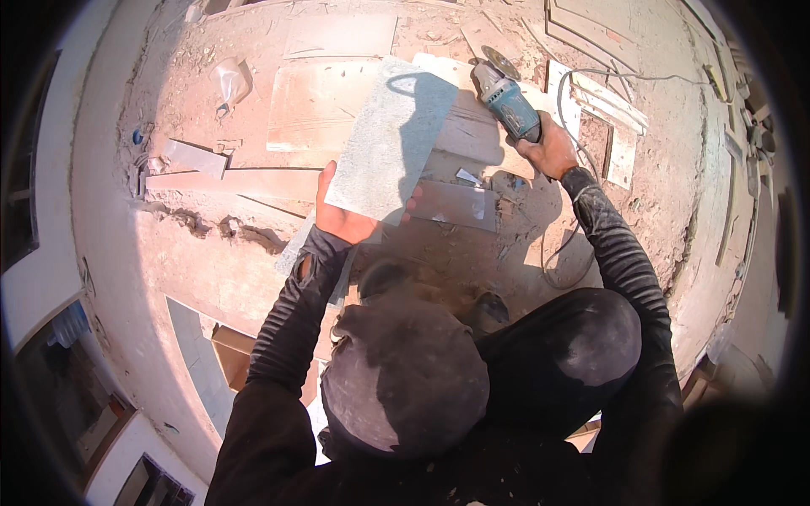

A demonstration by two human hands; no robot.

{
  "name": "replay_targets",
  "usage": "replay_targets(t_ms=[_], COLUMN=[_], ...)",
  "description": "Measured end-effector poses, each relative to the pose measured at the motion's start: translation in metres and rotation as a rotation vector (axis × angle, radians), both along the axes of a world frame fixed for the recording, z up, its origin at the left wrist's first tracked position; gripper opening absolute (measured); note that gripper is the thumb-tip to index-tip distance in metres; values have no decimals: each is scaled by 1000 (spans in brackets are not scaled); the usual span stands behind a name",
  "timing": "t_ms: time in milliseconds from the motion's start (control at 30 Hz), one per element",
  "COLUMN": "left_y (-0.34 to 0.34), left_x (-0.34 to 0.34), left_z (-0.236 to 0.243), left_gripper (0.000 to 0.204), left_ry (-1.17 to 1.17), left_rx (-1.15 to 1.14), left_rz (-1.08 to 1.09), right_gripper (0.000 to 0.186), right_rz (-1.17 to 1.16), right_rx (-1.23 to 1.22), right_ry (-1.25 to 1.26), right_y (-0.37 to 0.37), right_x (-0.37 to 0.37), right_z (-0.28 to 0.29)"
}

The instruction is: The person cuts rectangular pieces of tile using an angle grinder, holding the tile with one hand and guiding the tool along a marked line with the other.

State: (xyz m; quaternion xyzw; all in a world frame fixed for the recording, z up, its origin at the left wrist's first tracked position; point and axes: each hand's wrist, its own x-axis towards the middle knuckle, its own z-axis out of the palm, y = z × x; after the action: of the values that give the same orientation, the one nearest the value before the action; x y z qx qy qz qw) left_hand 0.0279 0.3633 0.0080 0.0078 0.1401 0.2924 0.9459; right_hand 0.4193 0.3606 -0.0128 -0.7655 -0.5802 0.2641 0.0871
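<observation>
2 knees (405, 375) front the hands (342, 221) (553, 152): left grasping a tile (392, 139) by its near end, right a grinder (511, 108).

Tile (375, 139), upper centre of frame: pale blue-grey, finely speckled, shadow-darkened at right. Angle grinder (511, 108), upper right of centre: teal body, dark ends; disc (503, 64) brownish grey. 2 sleeves (626, 240): black, banded with creases. Trousers (405, 371): black, dusty grey at knees. Ground (654, 194): dusty pinkish beige.

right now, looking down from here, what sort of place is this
Probably a building or renovation site: the dusty ground is littered with fragments, flat slab pieces lie about, and the right hand holds an angle grinder.
</observation>
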Motion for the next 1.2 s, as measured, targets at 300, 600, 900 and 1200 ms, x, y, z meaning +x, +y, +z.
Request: replay_targets(t_ms=[300, 600, 900, 1200], left_y=[45, 39, 36, 10], left_x=[90, 123, 84, 99], left_z=[-5, -38, -91, -96], left_gripper=[92, 76, 52, 39], left_ry=[-19, 175, 740, 940], left_rx=[13, -22, 20, 155], left_rz=[-114, -60, -69, 55], right_gripper=[71, 76, 73, 79], right_rz=[-332, -307, -205, -243], right_rx=[96, 151, 171, 220], right_ry=[318, -100, -327, -197], right_y=[-110, -84, -49, -55], right_x=[28, 32, 3, 2], right_z=[28, -14, -11, -34])
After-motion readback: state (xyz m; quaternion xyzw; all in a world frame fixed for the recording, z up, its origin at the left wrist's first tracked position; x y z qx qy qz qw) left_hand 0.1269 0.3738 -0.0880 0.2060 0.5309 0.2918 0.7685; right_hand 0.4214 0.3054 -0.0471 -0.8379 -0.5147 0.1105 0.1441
